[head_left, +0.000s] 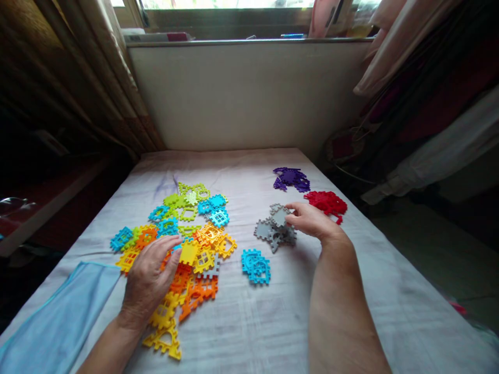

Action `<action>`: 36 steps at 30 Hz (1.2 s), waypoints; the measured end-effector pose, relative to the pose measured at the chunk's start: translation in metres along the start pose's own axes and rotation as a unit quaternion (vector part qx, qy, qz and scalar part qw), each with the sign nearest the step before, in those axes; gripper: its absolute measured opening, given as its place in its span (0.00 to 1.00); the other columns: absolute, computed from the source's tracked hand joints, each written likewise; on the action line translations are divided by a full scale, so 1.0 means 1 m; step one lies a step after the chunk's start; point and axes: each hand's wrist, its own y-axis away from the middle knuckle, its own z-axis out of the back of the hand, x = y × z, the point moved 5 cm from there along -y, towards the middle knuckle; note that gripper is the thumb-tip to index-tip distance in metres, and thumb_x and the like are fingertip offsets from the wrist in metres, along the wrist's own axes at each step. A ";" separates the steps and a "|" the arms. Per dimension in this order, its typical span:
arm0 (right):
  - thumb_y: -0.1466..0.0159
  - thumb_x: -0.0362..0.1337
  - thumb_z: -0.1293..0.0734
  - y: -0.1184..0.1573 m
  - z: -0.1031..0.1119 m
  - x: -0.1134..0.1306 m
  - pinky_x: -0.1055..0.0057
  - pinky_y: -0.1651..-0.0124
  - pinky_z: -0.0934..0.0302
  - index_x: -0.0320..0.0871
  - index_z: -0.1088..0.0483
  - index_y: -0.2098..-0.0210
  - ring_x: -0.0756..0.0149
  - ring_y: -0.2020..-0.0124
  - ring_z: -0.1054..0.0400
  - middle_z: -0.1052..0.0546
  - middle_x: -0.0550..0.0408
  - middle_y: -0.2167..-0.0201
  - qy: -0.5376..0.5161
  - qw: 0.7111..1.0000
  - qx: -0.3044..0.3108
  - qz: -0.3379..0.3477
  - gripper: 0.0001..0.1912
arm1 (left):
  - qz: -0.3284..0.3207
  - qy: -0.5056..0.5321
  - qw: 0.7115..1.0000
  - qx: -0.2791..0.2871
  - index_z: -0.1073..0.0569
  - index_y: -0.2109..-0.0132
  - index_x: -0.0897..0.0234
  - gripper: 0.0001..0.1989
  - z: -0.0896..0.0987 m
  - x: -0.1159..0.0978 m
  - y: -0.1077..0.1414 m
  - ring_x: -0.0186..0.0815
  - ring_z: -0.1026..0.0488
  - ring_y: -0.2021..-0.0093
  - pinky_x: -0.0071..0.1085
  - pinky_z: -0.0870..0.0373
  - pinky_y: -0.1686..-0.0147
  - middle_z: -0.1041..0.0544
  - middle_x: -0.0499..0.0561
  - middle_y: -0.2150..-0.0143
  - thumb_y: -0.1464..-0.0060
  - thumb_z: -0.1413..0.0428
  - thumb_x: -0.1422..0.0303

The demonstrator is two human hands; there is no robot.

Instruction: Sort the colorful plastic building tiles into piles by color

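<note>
My right hand [314, 221] pinches a grey interlocking plastic tile [279, 214] by its right edge, over a small pile of grey tiles [264, 228]. My left hand [150, 278] reaches over the mixed heap on the left; its thumb and fingertips close at the left edge of a solid yellow tile [189, 253]. Around it lie orange tiles [181, 279], yellow window tiles [204, 261], green tiles [175, 200] and blue tiles [219, 217]. A grey tile [211, 269] shows among them. My left hand hides part of the heap.
Separate piles of blue [256, 267], red [326, 203] and purple tiles [290, 178] lie on the white sheet [241, 327]. A light blue cloth [58, 322] covers the left front edge. A wall [249, 93] stands behind; a curtain [97, 67] hangs left, clothes right.
</note>
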 end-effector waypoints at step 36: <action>0.30 0.42 0.43 0.012 -0.110 0.178 0.61 0.44 0.42 0.49 0.22 0.54 0.56 0.39 0.40 0.29 0.49 0.40 0.283 0.920 -0.045 0.269 0.18 | 0.170 0.038 0.981 -0.081 0.23 0.60 0.62 0.15 0.014 0.078 0.057 0.41 0.22 0.54 0.40 0.27 0.48 0.18 0.55 0.57 0.40 0.52 0.61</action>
